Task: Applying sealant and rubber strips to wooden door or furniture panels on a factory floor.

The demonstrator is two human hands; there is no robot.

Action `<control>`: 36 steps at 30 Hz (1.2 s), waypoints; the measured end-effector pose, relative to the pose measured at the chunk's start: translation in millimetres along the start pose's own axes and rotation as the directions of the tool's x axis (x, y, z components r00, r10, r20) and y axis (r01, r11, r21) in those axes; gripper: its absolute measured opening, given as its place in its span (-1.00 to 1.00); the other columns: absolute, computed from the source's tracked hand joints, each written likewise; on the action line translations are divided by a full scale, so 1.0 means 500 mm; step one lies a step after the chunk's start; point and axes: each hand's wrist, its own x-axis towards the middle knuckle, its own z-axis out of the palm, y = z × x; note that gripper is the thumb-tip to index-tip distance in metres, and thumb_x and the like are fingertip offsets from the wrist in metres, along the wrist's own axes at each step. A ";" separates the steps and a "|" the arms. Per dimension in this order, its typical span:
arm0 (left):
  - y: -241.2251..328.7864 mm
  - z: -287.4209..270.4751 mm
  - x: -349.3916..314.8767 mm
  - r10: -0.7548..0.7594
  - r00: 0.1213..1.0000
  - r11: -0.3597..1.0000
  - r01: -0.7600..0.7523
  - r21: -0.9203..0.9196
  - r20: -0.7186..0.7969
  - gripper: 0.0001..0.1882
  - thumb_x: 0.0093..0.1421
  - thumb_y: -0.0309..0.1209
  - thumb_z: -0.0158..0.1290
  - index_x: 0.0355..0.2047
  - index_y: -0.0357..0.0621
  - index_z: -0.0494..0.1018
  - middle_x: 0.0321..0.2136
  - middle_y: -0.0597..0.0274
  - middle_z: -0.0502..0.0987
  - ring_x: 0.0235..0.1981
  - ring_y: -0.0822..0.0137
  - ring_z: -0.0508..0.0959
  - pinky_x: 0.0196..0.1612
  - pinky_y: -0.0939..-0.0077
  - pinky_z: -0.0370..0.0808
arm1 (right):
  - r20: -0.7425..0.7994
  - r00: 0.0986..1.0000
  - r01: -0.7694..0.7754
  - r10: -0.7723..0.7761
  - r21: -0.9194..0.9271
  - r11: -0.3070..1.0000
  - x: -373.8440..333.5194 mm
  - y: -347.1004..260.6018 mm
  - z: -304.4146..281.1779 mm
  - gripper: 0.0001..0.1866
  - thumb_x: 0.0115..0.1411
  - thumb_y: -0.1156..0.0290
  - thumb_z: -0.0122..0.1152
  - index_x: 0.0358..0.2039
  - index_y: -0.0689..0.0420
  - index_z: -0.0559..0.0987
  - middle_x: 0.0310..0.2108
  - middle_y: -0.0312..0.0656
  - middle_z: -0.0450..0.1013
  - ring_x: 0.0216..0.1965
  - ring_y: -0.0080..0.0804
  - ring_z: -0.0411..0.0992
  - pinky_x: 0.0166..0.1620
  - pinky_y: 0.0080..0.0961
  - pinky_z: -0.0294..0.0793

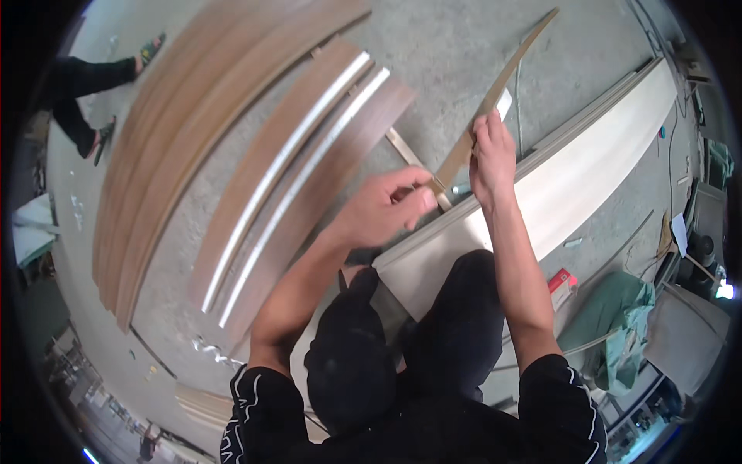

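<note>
A long, thin brown strip (510, 73) rises at a slant above the floor, its far end narrowing toward the top. Wrapped round its lower part is my right hand (493, 155), closed on it. My left hand (382, 205) is beside the strip's lower end, fingers curled and slightly blurred. What it pinches, if anything, is too small to make out. Below both hands lies a stack of long pale boards (541, 201), close to my knees. Left of my left hand stand two curved brown panels (290, 155) with bright silvery strips along them.
More large curved brown panels (178, 131) stand at the far left, near another person's legs (97, 89). A wooden batten (410, 151) lies between the panels and the pale boards. At the right are a red box (563, 286) and a green sack (618, 317).
</note>
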 end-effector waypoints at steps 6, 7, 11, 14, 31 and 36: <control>0.233 0.112 -0.133 0.247 0.966 0.955 -0.255 0.149 0.072 -0.87 0.21 -0.45 -0.10 -0.31 -0.25 0.37 -0.74 0.41 0.34 -0.68 0.63 0.34 -0.66 0.74 0.25 | -0.034 0.987 0.156 -0.155 0.401 0.903 -0.173 -0.216 0.020 -0.66 0.35 0.22 -0.24 -0.51 0.10 0.33 -0.65 -0.38 0.17 -0.73 -0.64 0.14 -0.68 -0.68 0.13; 0.241 0.125 -0.149 0.335 0.939 0.934 -0.342 0.107 0.074 -0.89 0.20 -0.48 -0.10 -0.31 -0.26 0.37 -0.56 0.26 0.41 -0.68 0.62 0.36 -0.70 0.76 0.26 | -0.002 0.982 0.174 -0.191 0.421 0.890 -0.203 -0.240 0.016 -0.64 0.36 0.21 -0.27 -0.52 0.10 0.33 -0.67 -0.36 0.18 -0.72 -0.61 0.16 -0.67 -0.67 0.14; 0.365 0.177 -0.198 0.754 0.599 0.350 -0.713 0.608 0.268 -0.86 0.20 -0.41 -0.10 -0.37 -0.24 0.34 -0.04 -0.02 0.28 -0.14 0.29 0.41 -0.07 0.43 0.36 | 0.174 0.945 0.121 -0.275 0.597 0.793 -0.290 -0.303 0.006 -0.65 0.35 0.15 -0.28 -0.40 0.11 0.37 -0.61 -0.25 0.30 -0.67 -0.53 0.25 -0.60 -0.61 0.23; 0.465 0.228 -0.239 0.905 0.371 0.159 -0.747 0.646 0.206 -0.82 0.20 -0.38 -0.06 -0.28 -0.24 0.37 -0.02 -0.02 0.29 -0.01 0.23 0.35 0.03 0.34 0.29 | 0.297 0.874 0.110 -0.385 0.650 0.752 -0.344 -0.371 0.004 -0.65 0.34 0.10 -0.25 -0.32 0.09 0.39 -0.49 -0.20 0.39 -0.61 -0.49 0.31 -0.55 -0.59 0.27; 0.466 0.338 -0.303 0.454 0.890 0.855 -0.450 0.259 0.046 -0.81 0.29 -0.29 -0.14 -0.35 -0.14 0.25 -0.75 0.33 0.34 -0.81 0.58 0.30 -0.74 0.76 0.21 | 0.215 0.758 0.506 -0.616 0.401 0.763 -0.293 -0.734 -0.087 -0.64 0.32 0.11 -0.21 -0.36 0.16 0.37 -0.45 -0.19 0.35 -0.51 -0.40 0.37 -0.40 -0.43 0.44; 0.421 0.334 -0.191 0.317 0.948 0.922 -0.315 0.227 0.029 -0.75 0.30 -0.19 -0.15 -0.30 -0.11 0.30 -0.76 0.37 0.33 -0.81 0.62 0.22 -0.72 0.76 0.14 | 0.134 0.694 0.597 -0.708 0.443 0.669 -0.350 -0.797 -0.084 -0.65 0.32 0.16 -0.22 -0.41 0.17 0.36 -0.53 -0.27 0.29 -0.61 -0.55 0.28 -0.52 -0.56 0.37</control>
